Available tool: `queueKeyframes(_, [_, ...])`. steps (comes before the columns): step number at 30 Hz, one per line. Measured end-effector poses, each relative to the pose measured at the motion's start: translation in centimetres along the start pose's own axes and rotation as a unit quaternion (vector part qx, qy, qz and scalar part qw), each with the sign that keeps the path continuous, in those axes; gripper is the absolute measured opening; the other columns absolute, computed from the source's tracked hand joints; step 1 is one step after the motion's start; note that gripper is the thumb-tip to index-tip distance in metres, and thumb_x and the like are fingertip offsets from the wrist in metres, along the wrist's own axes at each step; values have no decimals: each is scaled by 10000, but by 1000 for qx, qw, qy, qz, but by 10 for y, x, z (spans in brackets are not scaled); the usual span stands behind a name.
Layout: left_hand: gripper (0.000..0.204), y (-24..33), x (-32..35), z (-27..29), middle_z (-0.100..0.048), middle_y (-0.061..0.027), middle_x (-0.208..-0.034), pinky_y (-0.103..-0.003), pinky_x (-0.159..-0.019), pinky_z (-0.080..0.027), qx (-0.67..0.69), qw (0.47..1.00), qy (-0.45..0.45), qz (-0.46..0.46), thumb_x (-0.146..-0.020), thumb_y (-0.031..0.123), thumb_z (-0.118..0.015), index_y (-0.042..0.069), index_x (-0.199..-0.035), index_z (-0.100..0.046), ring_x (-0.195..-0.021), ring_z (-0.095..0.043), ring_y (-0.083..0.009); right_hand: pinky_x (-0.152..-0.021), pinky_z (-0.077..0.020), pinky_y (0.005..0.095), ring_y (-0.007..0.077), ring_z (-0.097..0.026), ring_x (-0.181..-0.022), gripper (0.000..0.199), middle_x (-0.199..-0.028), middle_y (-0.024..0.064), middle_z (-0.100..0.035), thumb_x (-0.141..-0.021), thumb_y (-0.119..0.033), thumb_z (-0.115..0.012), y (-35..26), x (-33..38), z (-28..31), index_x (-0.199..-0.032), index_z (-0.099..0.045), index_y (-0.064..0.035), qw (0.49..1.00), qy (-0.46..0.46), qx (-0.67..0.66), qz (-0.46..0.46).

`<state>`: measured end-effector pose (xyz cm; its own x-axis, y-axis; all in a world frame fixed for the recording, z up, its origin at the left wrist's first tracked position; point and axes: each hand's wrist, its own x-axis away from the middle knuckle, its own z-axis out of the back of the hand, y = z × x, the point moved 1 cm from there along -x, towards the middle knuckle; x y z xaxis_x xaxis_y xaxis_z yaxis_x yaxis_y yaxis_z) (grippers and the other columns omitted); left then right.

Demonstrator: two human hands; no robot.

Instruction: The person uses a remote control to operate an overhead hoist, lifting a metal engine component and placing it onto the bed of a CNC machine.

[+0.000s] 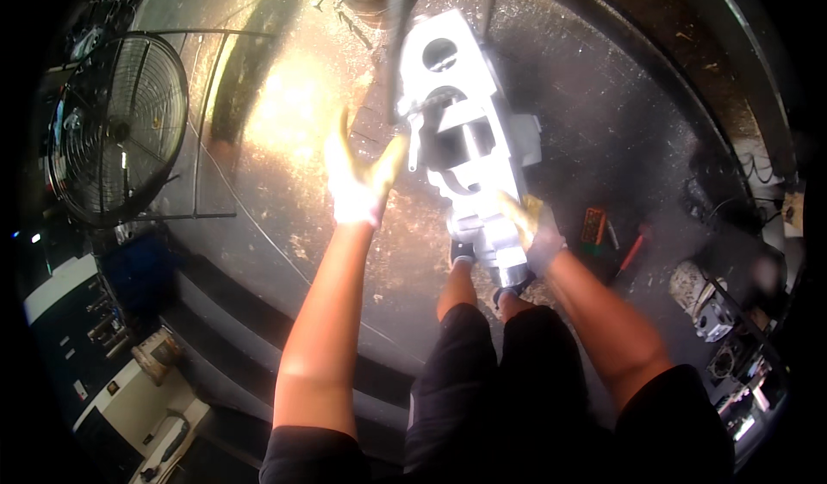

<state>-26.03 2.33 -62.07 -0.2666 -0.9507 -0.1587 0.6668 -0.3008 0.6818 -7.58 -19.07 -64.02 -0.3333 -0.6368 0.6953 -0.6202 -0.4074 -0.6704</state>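
A large, bright silver metal housing (469, 131) with round openings is in front of me, its narrow end toward my legs. Glare washes out much of its surface. My right hand (532, 226), in a pale glove, grips the right side of that narrow end. My left hand (357, 174), also in a light glove, is raised to the left of the housing, apart from it, with thumb and fingers spread and nothing in them. A small lever-like piece (414, 142) sticks out from the housing's left edge. Dark blurred uprights stand near its far end.
A big round floor fan (121, 128) in a tube frame stands at left. On the floor at right lie an orange box (593, 225) and a red-handled tool (633, 253). Metal parts (711, 312) sit farther right. A thin cable (250, 217) crosses the floor.
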Motion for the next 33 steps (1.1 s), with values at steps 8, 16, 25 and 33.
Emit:
queueKeyframes(8, [189,59,-51,-103,-659,-53,-838,-340,-717,-514,149,978,-116,86,-977,177,-670,57,-1122,-690,-732,-572,-145,-1039,-493,328,215,-683,-1124,545,-1225,126,-722,-965,-350,-742,-19,4,41,-1315,-670,61,993,109,16,30])
queueKeyframes(16, [291,64,-53,-64,-724,-45,-823,-244,-499,-521,82,983,-163,-22,-982,24,-509,112,-1140,-737,-600,-594,-88,-952,-577,406,279,-710,-1070,565,-1252,164,-691,-995,-388,-671,-79,21,50,-1378,-594,20,997,71,-27,22])
queueKeyframes(25, [233,110,-1,-71,-747,-172,-942,-463,-864,-569,37,941,-336,32,-942,230,-584,170,-1107,-736,-918,-721,-386,-966,-588,433,309,-700,-1100,566,-1278,174,-671,-1022,-399,-620,-120,35,81,-1417,-541,-2,993,87,-46,60])
queueKeyframes(33, [235,120,39,-86,-758,-157,-873,-395,-783,-575,113,876,-439,166,-963,232,-579,116,-1005,-779,-847,-743,-303,-1010,-555,410,281,-671,-1167,503,-1304,144,-668,-1052,-342,-592,-142,60,77,-1434,-540,-20,992,89,-86,-14])
